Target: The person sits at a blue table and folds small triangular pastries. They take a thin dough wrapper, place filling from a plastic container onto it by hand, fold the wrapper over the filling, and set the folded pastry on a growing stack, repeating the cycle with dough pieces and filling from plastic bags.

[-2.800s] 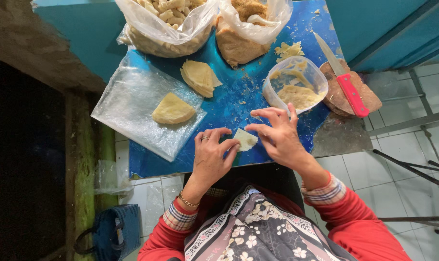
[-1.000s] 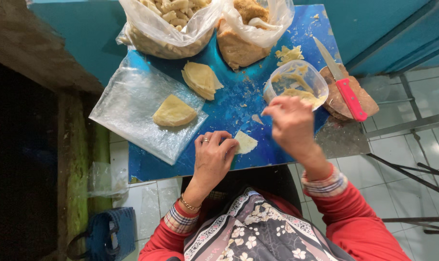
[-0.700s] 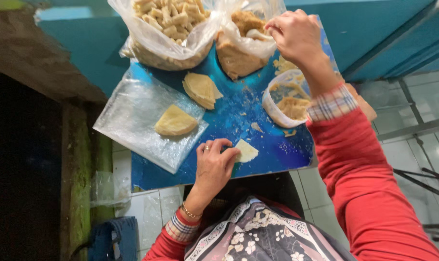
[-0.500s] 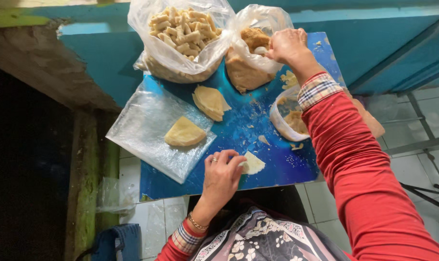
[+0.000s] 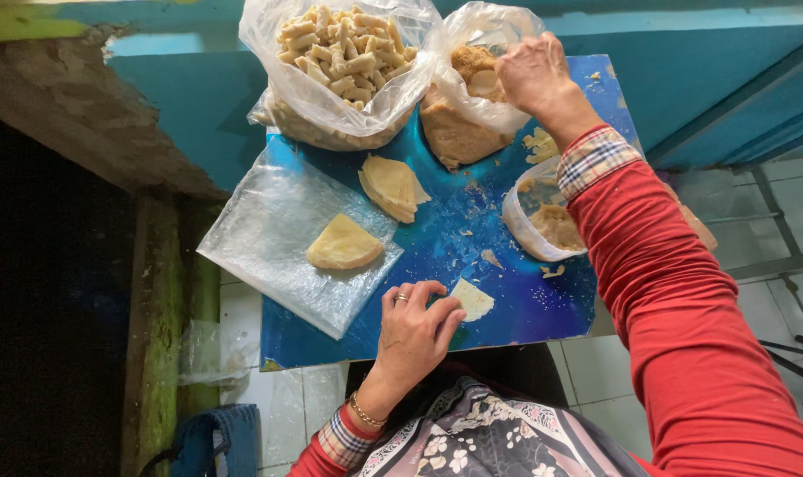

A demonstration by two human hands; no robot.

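**A:** Head view first: where are the two hands now?

**B:** Well apart. The left hand rests on the near edge of the blue table, fingers curled down onto a small pale wrapper piece, pinning it flat. The right hand is stretched to the far side, fingers pinched together inside the open mouth of the clear bag of brown filling.

**A:** That is a change?

**B:** Yes. Under three seconds ago both hands were close together over that wrapper piece. A second ago the right one was at the plastic bowl; since then it has reached past it to the bag. The left hand has hardly moved.

**A:** Is it gripping anything in there?

**B:** The fingertips are closed at a lump of the brown stuff, but whether they have lifted any I cannot tell.

**A:** What does that suggest?

**B:** My judgement: the wrapper lies ready and unfilled, and the right hand has gone for filling.

**A:** Anything else nearby?

**B:** A second bag of pale stick-shaped pieces, a stack of wrappers, and one folded piece on a clear plastic sheet.
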